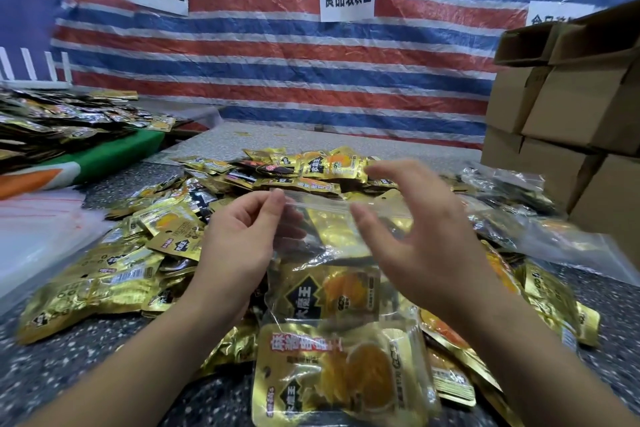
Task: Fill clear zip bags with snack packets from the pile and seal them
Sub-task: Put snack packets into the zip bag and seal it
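The clear zip bag (pixel 332 253) hangs upright between both hands above the pile of gold snack packets (pixel 145 253) on the speckled table (pixel 52 364). The left hand (pixel 239 246) pinches the bag's top left corner between thumb and fingers. The right hand (pixel 415 239) is spread, fingers relaxed, just at the zip strip; whether it touches is unclear. Gold packets with orange pictures fill the bag's lower part. Filled clear bags (pixel 512 204) lie right, beside stacked cardboard boxes (pixel 568 121).
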